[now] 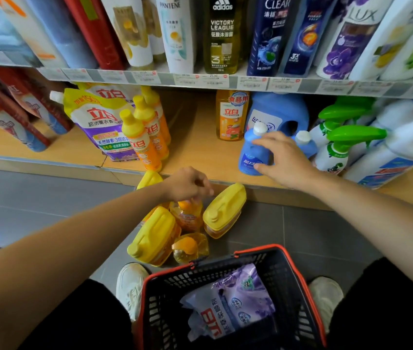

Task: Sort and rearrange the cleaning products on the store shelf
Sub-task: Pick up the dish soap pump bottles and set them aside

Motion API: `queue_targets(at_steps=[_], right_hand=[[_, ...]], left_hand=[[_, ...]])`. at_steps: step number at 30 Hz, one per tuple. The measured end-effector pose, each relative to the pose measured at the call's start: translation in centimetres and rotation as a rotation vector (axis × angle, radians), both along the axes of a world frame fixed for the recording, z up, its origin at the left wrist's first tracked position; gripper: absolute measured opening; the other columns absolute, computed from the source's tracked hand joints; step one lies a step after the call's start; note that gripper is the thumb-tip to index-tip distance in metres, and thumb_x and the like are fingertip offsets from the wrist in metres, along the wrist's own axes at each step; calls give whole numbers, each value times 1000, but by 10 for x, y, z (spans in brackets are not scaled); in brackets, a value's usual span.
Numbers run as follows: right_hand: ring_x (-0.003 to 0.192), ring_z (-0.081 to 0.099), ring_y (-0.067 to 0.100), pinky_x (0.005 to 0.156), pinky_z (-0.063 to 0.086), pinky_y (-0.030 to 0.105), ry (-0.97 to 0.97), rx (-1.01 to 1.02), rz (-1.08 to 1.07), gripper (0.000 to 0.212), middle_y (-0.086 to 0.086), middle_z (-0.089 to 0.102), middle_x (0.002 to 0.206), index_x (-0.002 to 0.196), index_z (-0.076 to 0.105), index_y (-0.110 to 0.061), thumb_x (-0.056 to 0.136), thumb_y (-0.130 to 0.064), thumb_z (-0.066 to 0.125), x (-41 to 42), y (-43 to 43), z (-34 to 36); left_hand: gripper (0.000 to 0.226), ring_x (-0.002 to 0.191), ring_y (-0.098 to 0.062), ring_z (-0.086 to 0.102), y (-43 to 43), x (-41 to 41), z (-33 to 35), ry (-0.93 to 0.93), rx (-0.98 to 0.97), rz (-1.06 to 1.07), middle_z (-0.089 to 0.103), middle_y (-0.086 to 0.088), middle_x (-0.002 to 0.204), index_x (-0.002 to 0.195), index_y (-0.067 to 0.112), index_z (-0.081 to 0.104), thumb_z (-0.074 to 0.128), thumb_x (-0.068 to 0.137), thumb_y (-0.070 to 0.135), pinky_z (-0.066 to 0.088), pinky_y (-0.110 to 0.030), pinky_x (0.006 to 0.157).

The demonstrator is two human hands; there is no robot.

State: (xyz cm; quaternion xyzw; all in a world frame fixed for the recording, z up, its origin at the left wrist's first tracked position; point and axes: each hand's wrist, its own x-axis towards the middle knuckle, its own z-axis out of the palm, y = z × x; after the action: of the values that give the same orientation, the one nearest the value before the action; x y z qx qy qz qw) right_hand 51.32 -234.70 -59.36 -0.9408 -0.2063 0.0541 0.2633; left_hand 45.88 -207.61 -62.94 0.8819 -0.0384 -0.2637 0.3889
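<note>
The small bottle (252,155) is bright blue with a white cap, the same blue as the big jug (279,109). The slim bottles (141,145) are orange with yellow caps. The detergent pouch (96,122) is white, yellow and purple with red lettering. The spray bottles (334,152) are white with vivid green triggers. The squat jugs (154,236) are amber under yellow lids, and the orange-capped bottle (187,215) is clear gold. The basket (298,279) is black mesh with a red-orange rim; the refill bag (235,299) is lavender. The floor (36,198) is grey tile and the shelf board (195,137) pale tan.
</note>
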Motion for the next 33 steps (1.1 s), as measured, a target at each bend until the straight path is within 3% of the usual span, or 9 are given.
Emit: queue_targets(at_steps=[4,9,12,16,19,22,27,31,33], right_hand=[[134,41,30,109,38,43,-33,27,-15,69,6,40,149,145,48,-16,83,-21,77,23,2,1],[128,50,28,105,42,42,-84,173,-120,60,6,54,138,140,53,-17,85,-18,76,40,11,-16],[117,57,29,96,47,47,-168,180,-148,48,8,62,124,131,62,-17,85,-16,75,49,10,-23],[102,62,24,87,50,44,-230,235,-187,28,2,70,110,115,70,-19,87,-19,72,58,9,-25],[95,63,22,83,50,45,-240,254,-194,21,0,70,102,107,71,-19,86,-19,73,61,11,-26],[89,63,19,81,51,43,-235,261,-213,19,-1,71,99,104,73,-19,85,-19,74,64,12,-25],[86,64,17,80,52,41,-249,255,-232,19,-3,72,97,103,74,-20,83,-21,75,65,15,-26],[86,65,18,79,53,43,-244,246,-233,20,-4,72,97,103,74,-21,83,-22,76,66,14,-27],[85,65,20,78,53,44,-245,241,-227,20,-3,73,96,103,74,-20,84,-22,75,66,14,-28]], left_hand=[[2,80,-17,68,-13,54,-19,-37,-190,306,71,-2,90,94,18,70,69,94,16,56,-21,59],[53,107,-20,64,-22,123,-50,-157,-334,690,65,-2,116,133,15,55,79,87,30,56,-33,85],[80,121,-16,55,-25,157,-64,-224,-358,743,56,-2,140,145,19,44,84,79,39,51,-34,99],[113,136,-15,46,-31,193,-75,-203,-495,672,45,-2,155,157,20,27,92,68,39,48,-27,98],[110,119,-4,53,-37,205,-81,-228,-543,607,57,11,137,155,25,30,94,66,36,49,-11,78],[91,111,2,57,-35,205,-88,-298,-581,632,60,15,124,143,22,42,94,68,31,52,-13,77],[74,96,-9,59,-25,187,-103,-401,-461,671,58,5,104,111,25,51,98,55,36,58,-37,86],[100,115,-1,55,-35,180,-96,-464,-459,598,55,9,131,135,25,44,96,53,48,52,-20,91],[99,120,-5,58,-43,184,-86,-495,-495,582,58,7,136,138,25,44,96,56,44,55,-25,96]])
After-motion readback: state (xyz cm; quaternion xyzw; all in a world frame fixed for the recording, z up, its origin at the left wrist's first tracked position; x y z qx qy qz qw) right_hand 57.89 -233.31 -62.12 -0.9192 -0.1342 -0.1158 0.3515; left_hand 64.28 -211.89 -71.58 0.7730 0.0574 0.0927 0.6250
